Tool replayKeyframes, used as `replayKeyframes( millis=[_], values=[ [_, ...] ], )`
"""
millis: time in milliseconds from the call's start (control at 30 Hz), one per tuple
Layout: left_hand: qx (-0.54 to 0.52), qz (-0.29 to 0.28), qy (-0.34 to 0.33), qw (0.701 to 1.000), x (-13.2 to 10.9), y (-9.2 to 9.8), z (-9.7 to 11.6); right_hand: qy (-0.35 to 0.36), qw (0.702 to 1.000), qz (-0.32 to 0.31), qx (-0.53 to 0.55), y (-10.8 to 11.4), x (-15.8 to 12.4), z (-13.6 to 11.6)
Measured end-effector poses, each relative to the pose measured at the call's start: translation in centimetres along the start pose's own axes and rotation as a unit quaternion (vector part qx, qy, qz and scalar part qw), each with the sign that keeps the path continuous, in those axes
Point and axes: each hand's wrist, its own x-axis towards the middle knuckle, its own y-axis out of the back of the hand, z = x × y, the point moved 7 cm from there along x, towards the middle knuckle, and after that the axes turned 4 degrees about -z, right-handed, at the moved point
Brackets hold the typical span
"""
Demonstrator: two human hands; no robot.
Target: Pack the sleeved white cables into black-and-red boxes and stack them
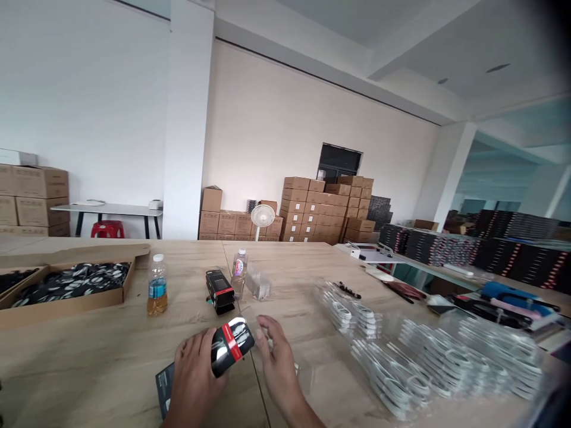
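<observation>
My left hand (196, 365) is wrapped around a small black box (225, 351) with a red band and a shiny end. That box is tilted up above the table, its end toward my right hand. A dark grey panel (165, 383) shows at the left of my left hand; whether it belongs to the same box I cannot tell. Close to the shiny end, my right hand (279, 362) has its fingers curved, with thumb and forefinger apart. Another black box with a red band (219, 291) lies beyond, beside a clear bottle (239, 273) and small clear plastic bags (259, 284).
Bagged white cables (392, 374) lie in rows on the right. A bottle of amber liquid (157, 286) stands to the left, near an open carton of black-and-white pieces (127, 285). Farther back are a fan (263, 216) and stacked cartons (294, 208).
</observation>
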Motion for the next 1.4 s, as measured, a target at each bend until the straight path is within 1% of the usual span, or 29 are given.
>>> replayKeyframes(
  millis=[100,167,233,300,367,433,467,533,567,633,700,767,867,933,1000,1100,1167,1233,1333,1400],
  values=[
    [-0.044,0.057,-0.014,0.997,-0.1,0.7,-0.2,0.05,0.995,-0.062,-0.065,-2.3,-1.6,-0.6],
    [-0.098,0.082,-0.006,0.992,-0.2,0.9,-0.5,0.059,0.992,-0.075,-0.078,-3.4,-2.2,-0.8],
    [-0.183,0.1,0.001,0.978,-0.3,0.9,-0.7,0.056,0.994,-0.076,-0.049,-3.8,-2.3,-1.3],
    [-0.29,0.099,0.005,0.952,-0.4,0.7,-0.7,0.066,0.995,-0.079,-0.01,-3.7,-1.8,-2.1],
    [-0.389,0.078,0.013,0.918,-0.5,0.2,-0.7,0.076,0.993,-0.083,0.029,-3.3,-1.2,-2.7],
    [-0.448,0.045,0.018,0.893,-0.5,-0.3,-0.4,0.061,0.992,-0.074,0.081,-2.5,-0.8,-2.6],
    [-0.463,0.031,0.014,0.886,-0.6,-0.5,-0.3,0.048,0.991,-0.064,0.11,-2.1,-0.7,-2.3],
    [-0.469,0.008,-0.005,0.883,-0.7,-0.5,0.1,0.028,0.987,-0.05,0.149,-1.4,-0.8,-1.7],
    [-0.463,-0.002,-0.018,0.886,-0.7,-0.3,0.3,0.03,0.987,-0.051,0.148,-1.2,-1.0,-1.6],
    [-0.439,-0.023,-0.044,0.897,-0.8,0.1,0.7,0.057,0.991,-0.06,0.109,-0.8,-1.2,-1.9],
    [-0.408,-0.032,-0.063,0.91,-0.7,0.9,1.1,0.101,0.992,-0.065,0.046,-0.3,-1.4,-2.7],
    [-0.381,-0.016,-0.069,0.922,-0.6,1.9,1.1,0.145,0.988,-0.057,-0.015,0.4,-1.4,-3.7],
    [-0.352,0.03,-0.079,0.932,-0.7,2.9,1.0,0.206,0.974,-0.055,-0.082,0.9,-1.4,-5.0],
    [-0.347,0.06,-0.098,0.931,-1.0,2.9,1.0,0.234,0.965,-0.061,-0.103,0.9,-1.6,-5.6],
    [-0.374,0.092,-0.11,0.916,-1.4,2.7,0.9,0.246,0.963,-0.059,-0.098,1.1,-1.7,-6.0],
    [-0.436,0.121,-0.108,0.885,-1.8,2.5,0.7,0.241,0.965,-0.088,-0.063,1.0,-1.7,-6.5],
    [-0.448,0.116,-0.114,0.879,-1.7,2.7,1.0,0.223,0.966,-0.124,-0.045,0.9,-1.4,-6.9],
    [-0.435,0.108,-0.126,0.885,-1.5,3.5,1.4,0.193,0.968,-0.154,-0.044,0.8,-1.0,-7.3],
    [-0.393,0.099,-0.153,0.901,-1.2,4.9,2.3,0.147,0.971,-0.181,-0.056,0.9,-0.4,-7.6],
    [-0.367,0.089,-0.166,0.911,-1.0,5.7,2.8,0.131,0.971,-0.194,-0.052,0.9,-0.1,-7.8]
  ],
)
